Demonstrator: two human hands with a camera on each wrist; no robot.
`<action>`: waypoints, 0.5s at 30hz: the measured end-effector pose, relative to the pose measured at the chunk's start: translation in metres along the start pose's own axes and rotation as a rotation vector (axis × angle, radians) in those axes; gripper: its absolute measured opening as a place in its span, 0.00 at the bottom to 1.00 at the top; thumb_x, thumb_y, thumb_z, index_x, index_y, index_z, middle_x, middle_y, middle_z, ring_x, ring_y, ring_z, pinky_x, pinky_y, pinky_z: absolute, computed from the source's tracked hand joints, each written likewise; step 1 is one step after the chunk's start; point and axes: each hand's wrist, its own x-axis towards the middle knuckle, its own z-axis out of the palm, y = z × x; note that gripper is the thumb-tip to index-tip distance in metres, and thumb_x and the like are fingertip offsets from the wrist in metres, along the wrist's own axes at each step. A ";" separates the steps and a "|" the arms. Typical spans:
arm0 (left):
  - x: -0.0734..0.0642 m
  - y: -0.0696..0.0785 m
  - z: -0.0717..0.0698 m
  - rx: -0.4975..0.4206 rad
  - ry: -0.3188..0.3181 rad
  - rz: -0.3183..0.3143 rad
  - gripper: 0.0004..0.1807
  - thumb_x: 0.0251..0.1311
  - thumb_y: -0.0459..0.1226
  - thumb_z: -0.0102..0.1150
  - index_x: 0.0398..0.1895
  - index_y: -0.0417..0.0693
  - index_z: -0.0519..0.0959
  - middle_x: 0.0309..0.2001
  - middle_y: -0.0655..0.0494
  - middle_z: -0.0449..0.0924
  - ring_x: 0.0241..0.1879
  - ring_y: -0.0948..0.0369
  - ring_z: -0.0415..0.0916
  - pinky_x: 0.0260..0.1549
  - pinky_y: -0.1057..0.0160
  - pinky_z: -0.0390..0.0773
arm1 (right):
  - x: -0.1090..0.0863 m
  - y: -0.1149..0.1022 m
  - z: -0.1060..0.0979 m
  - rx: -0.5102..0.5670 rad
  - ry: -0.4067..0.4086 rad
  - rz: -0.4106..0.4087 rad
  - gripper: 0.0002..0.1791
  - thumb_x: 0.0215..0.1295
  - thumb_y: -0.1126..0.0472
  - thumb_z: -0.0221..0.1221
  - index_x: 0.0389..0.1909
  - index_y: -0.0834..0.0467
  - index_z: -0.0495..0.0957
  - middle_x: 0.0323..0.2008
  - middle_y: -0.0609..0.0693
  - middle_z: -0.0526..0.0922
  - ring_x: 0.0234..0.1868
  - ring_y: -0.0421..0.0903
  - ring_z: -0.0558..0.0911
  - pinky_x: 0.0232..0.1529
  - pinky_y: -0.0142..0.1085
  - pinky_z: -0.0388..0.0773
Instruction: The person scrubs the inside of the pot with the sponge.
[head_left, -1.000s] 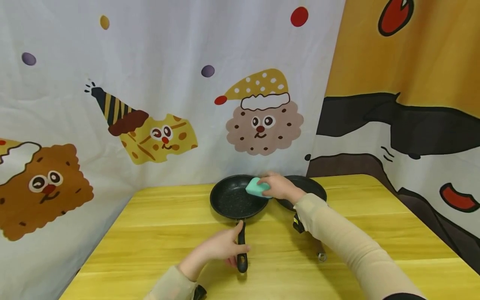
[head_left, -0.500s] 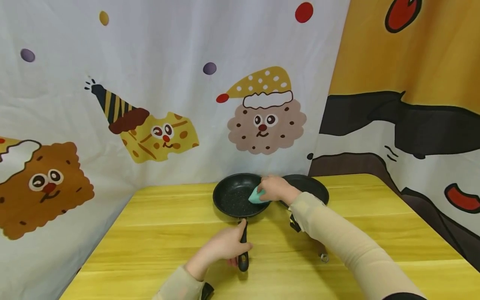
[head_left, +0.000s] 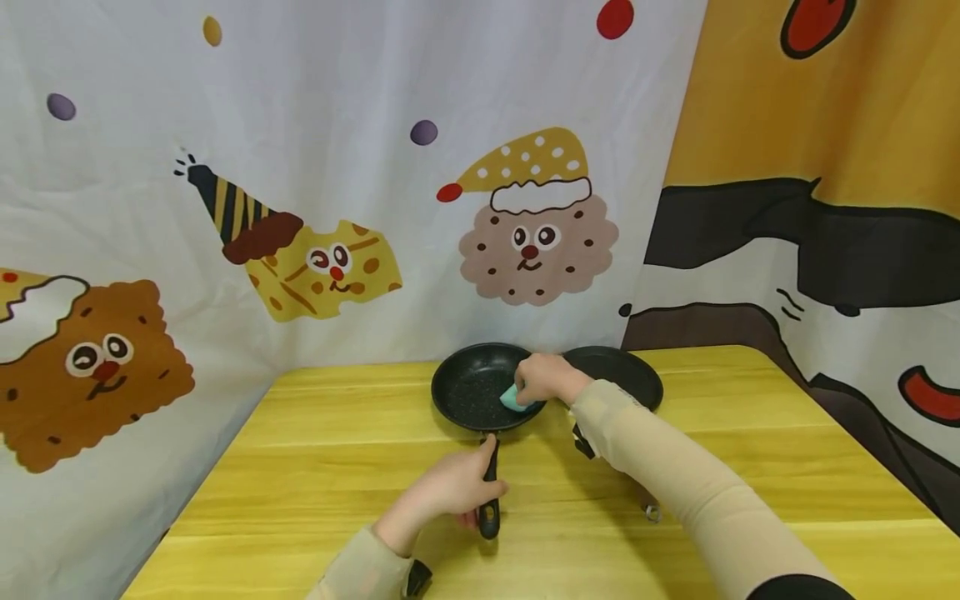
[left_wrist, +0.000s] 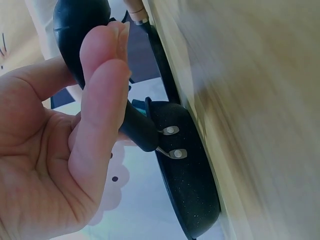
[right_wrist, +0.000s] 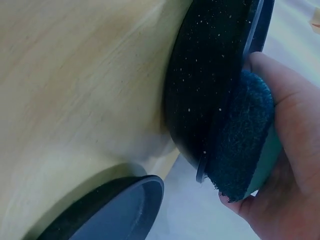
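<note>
Evidently the yellow table (head_left: 300,500) spanned the lower frame, bearing a pan (head_left: 468,396) just right of centre; lopsided pressure on its rim might have swivelled it. It looked round, black, finely white-speckled. Low centre, the left hand (head_left: 453,487) gripped its handle (head_left: 491,471); rightward and higher, the right hand (head_left: 546,377) clasped a mint-green sponge (head_left: 512,400), its scouring face dark and rough, at the pan's lower-right rim.

2 arms (head_left: 675,471) outstretched | left grip (head_left: 459,483) curled | right grip (head_left: 547,378) curled, farther forward

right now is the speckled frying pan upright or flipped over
Upright: the head view looks into the speckled frying pan, and the left wrist view shows its base toward the wood-grain table.
</note>
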 end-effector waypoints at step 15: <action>-0.001 -0.002 -0.003 -0.011 -0.009 0.012 0.43 0.67 0.45 0.57 0.75 0.34 0.47 0.09 0.54 0.75 0.12 0.50 0.78 0.12 0.64 0.73 | 0.007 -0.023 0.002 0.133 -0.153 0.037 0.31 0.63 0.51 0.62 0.05 0.50 0.58 0.07 0.42 0.49 0.14 0.40 0.42 0.18 0.33 0.46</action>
